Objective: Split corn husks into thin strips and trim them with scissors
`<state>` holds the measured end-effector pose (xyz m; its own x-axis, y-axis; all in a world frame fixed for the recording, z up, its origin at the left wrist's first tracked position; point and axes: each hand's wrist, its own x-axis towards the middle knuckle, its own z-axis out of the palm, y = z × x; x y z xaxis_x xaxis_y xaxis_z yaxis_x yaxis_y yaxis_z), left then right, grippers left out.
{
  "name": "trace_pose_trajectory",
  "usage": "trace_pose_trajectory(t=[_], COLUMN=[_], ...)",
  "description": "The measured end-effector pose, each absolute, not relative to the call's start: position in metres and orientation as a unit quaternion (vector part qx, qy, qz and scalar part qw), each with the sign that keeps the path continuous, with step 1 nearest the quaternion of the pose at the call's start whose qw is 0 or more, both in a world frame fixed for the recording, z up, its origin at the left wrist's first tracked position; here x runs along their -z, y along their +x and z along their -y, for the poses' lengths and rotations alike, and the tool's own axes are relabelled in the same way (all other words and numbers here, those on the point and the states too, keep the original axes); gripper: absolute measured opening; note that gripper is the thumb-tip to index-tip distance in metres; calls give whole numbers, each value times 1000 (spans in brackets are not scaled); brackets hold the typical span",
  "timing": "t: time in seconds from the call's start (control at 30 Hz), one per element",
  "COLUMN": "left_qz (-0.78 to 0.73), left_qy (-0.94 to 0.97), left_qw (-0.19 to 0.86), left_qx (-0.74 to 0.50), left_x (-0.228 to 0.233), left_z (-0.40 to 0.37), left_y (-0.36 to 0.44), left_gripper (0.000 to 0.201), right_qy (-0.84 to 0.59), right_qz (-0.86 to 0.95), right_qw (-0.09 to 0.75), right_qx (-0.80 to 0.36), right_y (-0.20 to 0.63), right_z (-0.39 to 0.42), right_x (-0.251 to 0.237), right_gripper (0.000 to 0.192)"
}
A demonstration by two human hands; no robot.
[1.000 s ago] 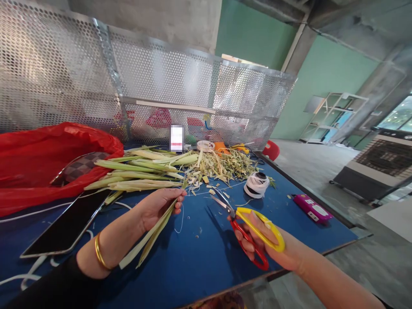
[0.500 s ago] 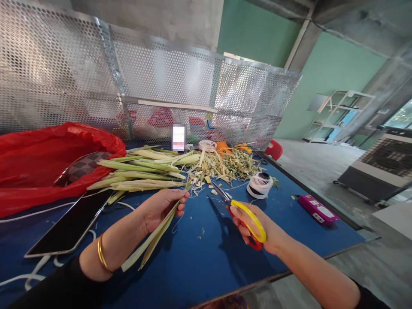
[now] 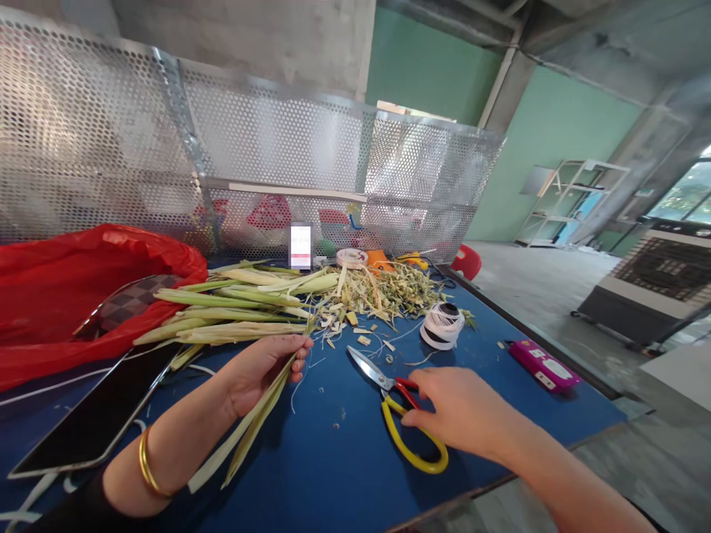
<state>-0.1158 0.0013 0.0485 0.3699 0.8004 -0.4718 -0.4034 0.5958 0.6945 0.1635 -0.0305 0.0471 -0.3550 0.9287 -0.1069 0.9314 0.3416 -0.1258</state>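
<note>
- A red plastic bag (image 3: 67, 289) is lying at the far left of the blue tabletop (image 3: 333, 474), with a dark phone (image 3: 94, 418) resting just in front of it.
- A pile of green stalks (image 3: 233, 311) is lying behind the left hand, beside the bag.
- The left hand (image 3: 261, 370) is curling closed around a folded leaf strip (image 3: 249, 426), pinching its upper end at the fingertips while the long ends are trailing back toward the wrist; a thin white thread is hanging from the pinch.
- Right of that hand, the scissors (image 3: 397, 411) are lying flat on the tabletop, blades closed and pointing toward the stalks, yellow loop nearest the tabletop edge.
- The right hand (image 3: 455, 411) is resting loosely open over the scissors' handles, fingertips touching the red loop, gripping nothing.
- A thread spool (image 3: 441, 324) is sitting behind the scissors; a pink box (image 3: 543, 364) is lying farther right.
- Risk: the pinch could loosen, letting the folded strip spring apart; the scissors could get nudged off the near edge.
</note>
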Motion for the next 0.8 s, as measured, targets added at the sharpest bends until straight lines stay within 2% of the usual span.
trace_pose_trajectory(t=[0.03,0.1,0.17,0.23,0.3,0.37,0.5,0.63,0.73,0.8], left_qz=[-412,-417,-435,-466,-470,-472,-466,-454,-440,-427], left_qy=[255,280,302,297,301,304,303,307,300,286], left_qw=[794,786,760,728,719,714,720,725,747,771], left_qx=[-368,-360,-377,-406,-414,-418,-415,-418,-398,-376], left_x=[-47,-45,-43,-41,-41,-41,-42,-45,-47,-49], left_z=[-1,-1,-1,-1,-1,0,1,1,3,5], left_y=[-115,-115,-114,-112,-111,-110,-111,-112,-114,-115], left_gripper=[20,21,17,13,12,12,15,14,13,14], right_qy=[573,627,683,725,739,733,734,739,728,681], right_qz=[-817,-775,-704,-671,-666,-671,-663,-664,-668,-697], right_qw=[9,-63,-116,-84,-58,-71,-102,-77,-66,-147], right_qx=[61,-44,-157,-131,-83,-87,-106,-83,-138,-168], right_y=[167,177,190,202,210,216,225,235,225,202], right_z=[23,4,-20,-41,-57,-68,-83,-98,-95,-83], right_x=[-54,-64,-63,-55,-43,-31,-20,-23,-36,-49], right_gripper=[29,30,51,65,60,52,51,53,57,52])
